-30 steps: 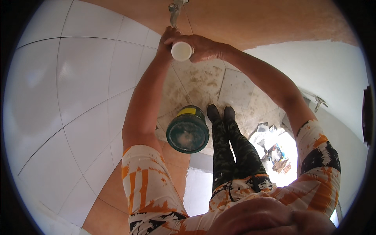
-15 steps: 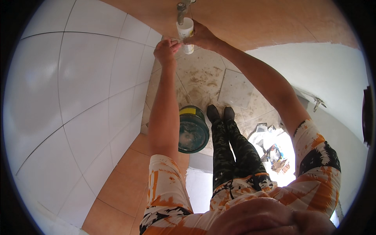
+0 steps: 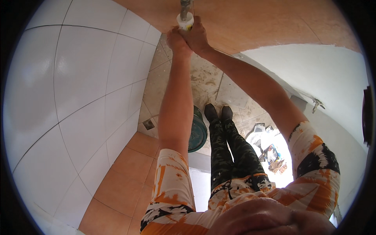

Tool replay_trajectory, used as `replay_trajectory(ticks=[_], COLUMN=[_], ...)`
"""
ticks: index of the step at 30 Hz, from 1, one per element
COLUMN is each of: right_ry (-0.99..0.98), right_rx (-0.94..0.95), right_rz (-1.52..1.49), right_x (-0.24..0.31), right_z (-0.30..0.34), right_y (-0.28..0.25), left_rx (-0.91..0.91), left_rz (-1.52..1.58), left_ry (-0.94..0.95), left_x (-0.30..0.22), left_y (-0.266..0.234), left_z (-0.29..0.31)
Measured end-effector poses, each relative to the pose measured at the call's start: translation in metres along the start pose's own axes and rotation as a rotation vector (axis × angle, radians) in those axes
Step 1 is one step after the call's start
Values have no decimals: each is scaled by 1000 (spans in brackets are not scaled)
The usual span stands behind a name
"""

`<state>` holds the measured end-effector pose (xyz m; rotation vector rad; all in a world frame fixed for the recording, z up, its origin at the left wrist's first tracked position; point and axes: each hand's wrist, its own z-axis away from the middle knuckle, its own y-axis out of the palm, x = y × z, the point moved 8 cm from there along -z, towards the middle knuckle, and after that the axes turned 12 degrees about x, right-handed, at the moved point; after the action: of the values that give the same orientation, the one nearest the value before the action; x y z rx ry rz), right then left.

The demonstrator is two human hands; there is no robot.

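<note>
Your hands meet at the top of the view: your right hand (image 3: 197,37) is wrapped around a small white cylindrical fitting (image 3: 185,20) seated on a metal pipe stub (image 3: 185,6) that projects from the orange-brown wall (image 3: 254,23), while your left hand (image 3: 177,39) is curled shut just beside it, touching the right. Below, a green bucket (image 3: 197,131) stands on the dusty tiled floor (image 3: 203,78), next to your dark shoes (image 3: 217,111).

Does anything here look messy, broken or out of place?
The floor is dirty, smeared with grey patches around the green bucket. Tools and clutter lie scattered in the bright doorway. Both hands, left and right, grip a white fitting on a metal pipe.
</note>
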<state>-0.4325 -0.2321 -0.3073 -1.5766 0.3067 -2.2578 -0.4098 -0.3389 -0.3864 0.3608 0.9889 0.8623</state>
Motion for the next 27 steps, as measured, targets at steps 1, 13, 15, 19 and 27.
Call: replay_trajectory(ticks=[1,13,15,19,27], right_ry=[-12,-167,-221,-245,-152], right_rx=[-91,119,137,200,337], right_rz=[-4,256,290,214,-13], right_x=[2,-36,-37,-33,-31], right_z=[0,-41,-47,-38,-27], right_y=[-3,31,39,54,41], left_rx=[10,-68,4,-99,144], left_rz=[-73,-766,-1120,-1004,-1616], left_ry=[47,205,161,215,503], left_x=[-4,-20,-23,-35,-42], left_y=[8,36,56,54,95], left_z=[4,50,60,61,83])
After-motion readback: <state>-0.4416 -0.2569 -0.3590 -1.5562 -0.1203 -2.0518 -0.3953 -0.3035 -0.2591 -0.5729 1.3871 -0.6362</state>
